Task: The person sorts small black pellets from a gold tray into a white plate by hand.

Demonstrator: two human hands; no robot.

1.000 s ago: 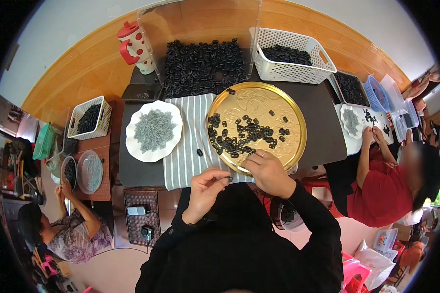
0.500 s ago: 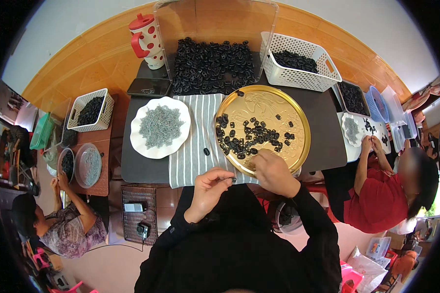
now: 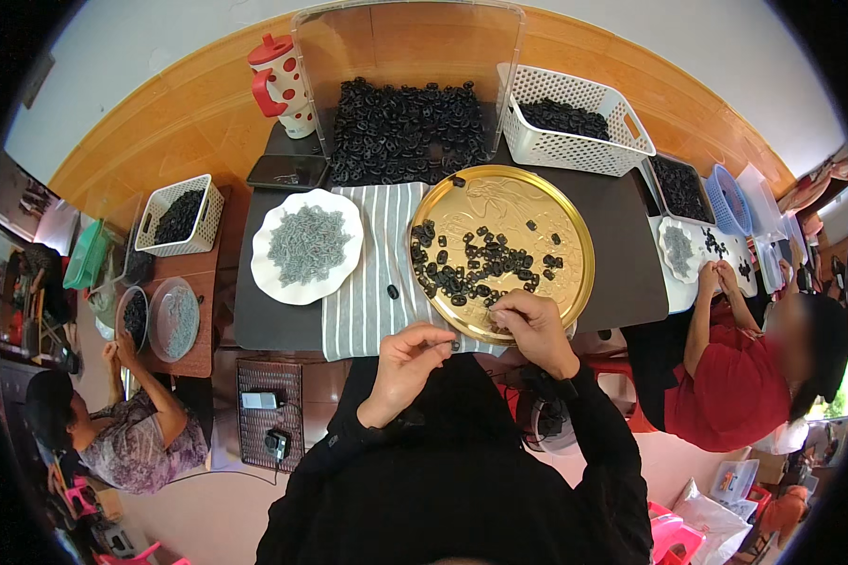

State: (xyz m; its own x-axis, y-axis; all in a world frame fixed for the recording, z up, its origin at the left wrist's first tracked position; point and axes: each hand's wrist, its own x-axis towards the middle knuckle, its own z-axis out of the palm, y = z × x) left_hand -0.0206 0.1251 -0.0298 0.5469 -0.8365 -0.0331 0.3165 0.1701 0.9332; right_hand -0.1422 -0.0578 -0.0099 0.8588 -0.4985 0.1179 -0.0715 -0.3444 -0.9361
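My left hand [image 3: 400, 375] is closed in a pinch at the front edge of the striped cloth, with a small black oval part [image 3: 455, 346] at its fingertips. Over the near rim of the round gold tray [image 3: 546, 202], my right hand [image 3: 543, 331] has thumb and fingers pressed together; what they hold, if anything, is too small to make out. Many small black parts [image 3: 485, 259] are scattered on the tray, mostly across its middle and left. One black part [image 3: 393, 292] lies alone on the grey striped cloth [image 3: 372, 325].
A white scalloped plate [image 3: 266, 268] of small grey pieces stands left. Behind are a clear bin [image 3: 400, 47] of black parts, a white basket [image 3: 579, 162] and a red-and-white tumbler [image 3: 283, 85]. People [image 3: 146, 438] [image 3: 725, 395] work at tables on both sides.
My right hand has moved slightly right and its blurred fingers now show as a pinch near the tray's rim. My left hand keeps its pinch on the black part.
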